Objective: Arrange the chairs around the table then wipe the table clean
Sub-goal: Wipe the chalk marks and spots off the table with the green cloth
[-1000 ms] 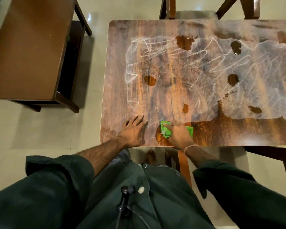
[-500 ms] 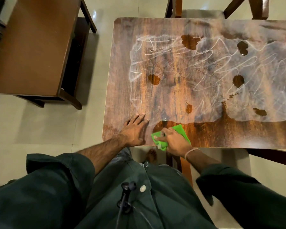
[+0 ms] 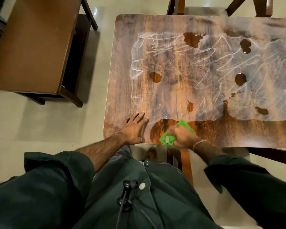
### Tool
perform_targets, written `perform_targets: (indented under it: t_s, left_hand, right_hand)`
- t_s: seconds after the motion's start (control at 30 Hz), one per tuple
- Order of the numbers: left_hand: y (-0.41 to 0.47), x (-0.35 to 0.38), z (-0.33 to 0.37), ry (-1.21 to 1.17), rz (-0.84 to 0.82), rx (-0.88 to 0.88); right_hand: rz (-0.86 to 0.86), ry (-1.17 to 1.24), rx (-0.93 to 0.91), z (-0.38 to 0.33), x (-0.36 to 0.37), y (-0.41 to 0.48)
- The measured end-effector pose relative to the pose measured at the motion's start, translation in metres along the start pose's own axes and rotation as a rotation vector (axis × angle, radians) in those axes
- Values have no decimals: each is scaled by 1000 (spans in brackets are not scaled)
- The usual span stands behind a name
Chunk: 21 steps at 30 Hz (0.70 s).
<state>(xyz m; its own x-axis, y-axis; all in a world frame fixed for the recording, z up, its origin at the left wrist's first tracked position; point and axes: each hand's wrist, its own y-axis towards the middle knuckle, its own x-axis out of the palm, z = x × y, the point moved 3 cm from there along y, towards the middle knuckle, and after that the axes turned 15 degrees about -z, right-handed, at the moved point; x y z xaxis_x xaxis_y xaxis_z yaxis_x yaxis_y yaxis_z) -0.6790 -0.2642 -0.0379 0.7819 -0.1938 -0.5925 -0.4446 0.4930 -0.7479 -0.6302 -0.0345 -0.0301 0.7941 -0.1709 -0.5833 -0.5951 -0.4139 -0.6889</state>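
Observation:
A wooden table (image 3: 172, 76) fills the upper right, covered in white chalky scribbles and several dark wet patches. Along its near edge runs a dark wiped band. My right hand (image 3: 183, 137) grips a bright green cloth (image 3: 168, 139) at that near edge, at the band's left end. My left hand (image 3: 134, 128) lies flat on the table's near left corner, fingers straight, just left of the cloth. A chair (image 3: 220, 7) stands at the far side, and another chair (image 3: 185, 161) sits under the near edge.
A second brown wooden table or bench (image 3: 31, 47) stands to the left across a strip of pale tiled floor (image 3: 48, 123). My bare foot (image 3: 151, 153) shows under the table's near edge.
My right hand has dragged the green cloth a little left and toward the near edge, widening the dark wiped patch. My left hand has stayed flat on the corner.

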Motion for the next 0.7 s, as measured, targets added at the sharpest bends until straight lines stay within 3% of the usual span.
perform_targets:
  t_s: [0.1,0.17,0.27,0.33,0.43,0.5,0.63,0.7]
  left_hand:
    - [1,1,0,-13,1,2]
    - [1,2,0,-20,-1,-1]
    - [1,3,-1,-15,14,1]
    - [1,4,-2,-17,18,-1]
    - [0,5,-6,-40,22,-8]
    - [-3,6,-10,-50,51,-29]
    - [-12,9,-19,-64,76,-77]
    - [-17,12,-27,-66,89,-112]
  right_hand:
    - [248,39,160,-3,-4,12]
    - [195,-34,116,-27,10,17]
    - [4,-126,-112,-27,22,6]
    - [-15,-87,-69,-4,11,0]
    - [206,17,181,8,-8,6]
    - [244,2,237,-13,-5,14]
    - [43,-96,-22,-25,5,11]
    - [21,-109,7,-7,-10,7]
